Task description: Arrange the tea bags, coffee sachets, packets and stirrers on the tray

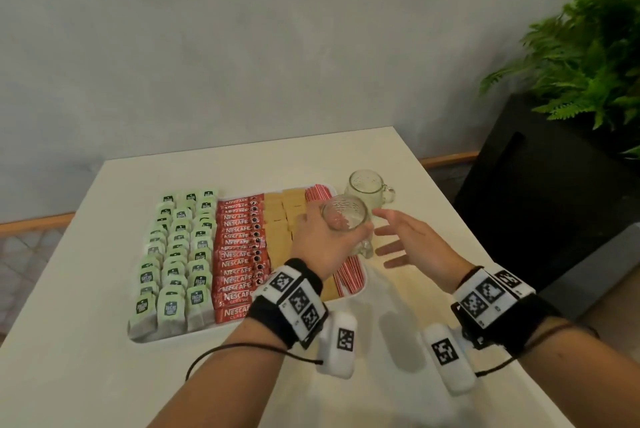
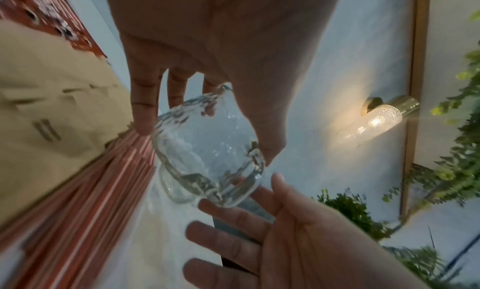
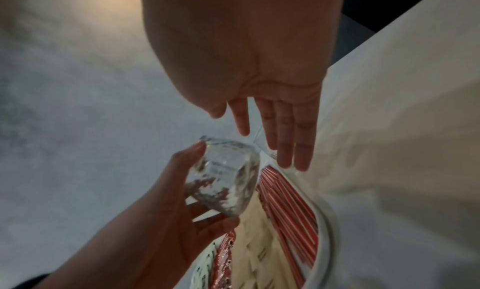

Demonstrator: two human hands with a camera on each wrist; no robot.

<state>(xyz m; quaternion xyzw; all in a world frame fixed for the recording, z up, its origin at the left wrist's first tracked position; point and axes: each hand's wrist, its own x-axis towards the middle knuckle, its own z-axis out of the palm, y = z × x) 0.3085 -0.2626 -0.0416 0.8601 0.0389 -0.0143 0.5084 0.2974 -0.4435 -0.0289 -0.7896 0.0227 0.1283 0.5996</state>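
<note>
Left hand (image 3: 166, 190) grips glass mug (image 3: 223, 176); right hand (image 3: 259, 67) spread

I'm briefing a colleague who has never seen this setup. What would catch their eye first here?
Probably the tray on the white table, filled in neat bands: green tea bags at left, red coffee sachets, tan packets, striped stirrers at right. Above its right side, the left hand grips a glass mug; the right hand is open beside it.
</note>
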